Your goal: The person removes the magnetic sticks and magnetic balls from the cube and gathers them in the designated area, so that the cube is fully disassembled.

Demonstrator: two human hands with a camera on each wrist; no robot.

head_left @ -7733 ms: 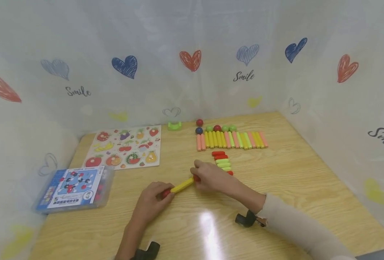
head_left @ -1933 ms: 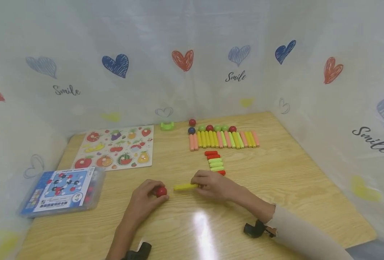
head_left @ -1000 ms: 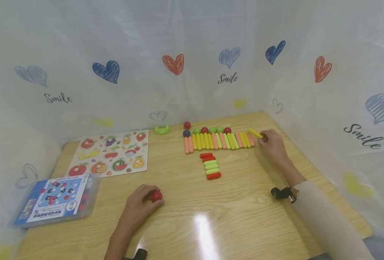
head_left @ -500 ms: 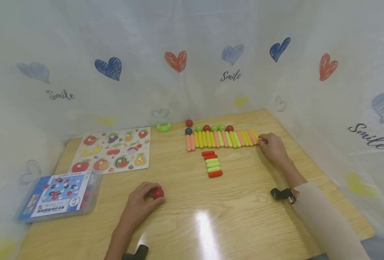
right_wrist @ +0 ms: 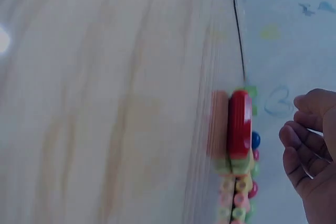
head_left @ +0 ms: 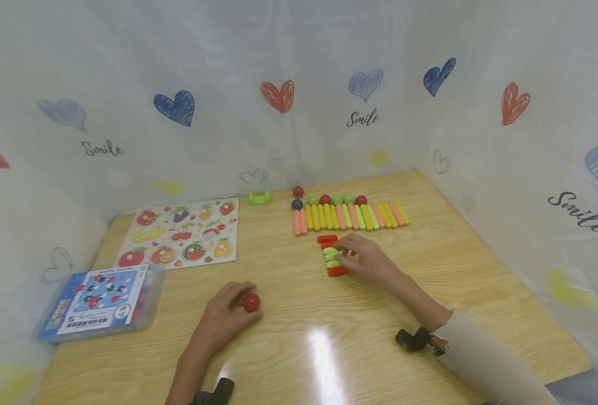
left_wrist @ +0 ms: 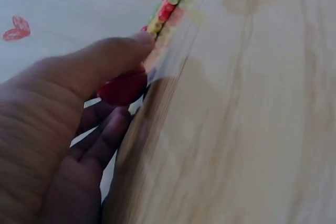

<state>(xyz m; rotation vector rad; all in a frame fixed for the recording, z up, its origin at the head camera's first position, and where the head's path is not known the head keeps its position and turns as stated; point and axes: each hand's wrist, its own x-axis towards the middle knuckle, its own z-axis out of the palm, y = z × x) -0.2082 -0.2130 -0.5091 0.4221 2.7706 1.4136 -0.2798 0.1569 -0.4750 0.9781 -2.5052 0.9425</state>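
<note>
My left hand [head_left: 221, 319] holds a red ball [head_left: 251, 302] low over the table, thumb and fingers curled around it; the left wrist view shows the ball [left_wrist: 124, 88] between them. Above the short column of red and light-green sticks is my right hand [head_left: 373, 263], fingers loosely bent and partly covering the column. A red short stick [head_left: 337, 271] lies at its near end. In the right wrist view that hand [right_wrist: 321, 187] holds nothing, beside the red stick [right_wrist: 240, 124]. Behind, long yellow, pink and green sticks [head_left: 327, 217] lie in a neat row.
Several green and red balls [head_left: 325, 199] line the far side of the long row, with a blue ball [head_left: 297, 205] at its left. A green bracket [head_left: 259, 199], a fruit puzzle board [head_left: 159, 247] and a molecule kit case [head_left: 101, 298] lie to the left. White curtains surround the table.
The right hand pulled a yellow stick off the red balls, laid it at the row's right end and let go, then came back left over the short sticks. The left hand kept its red ball.
</note>
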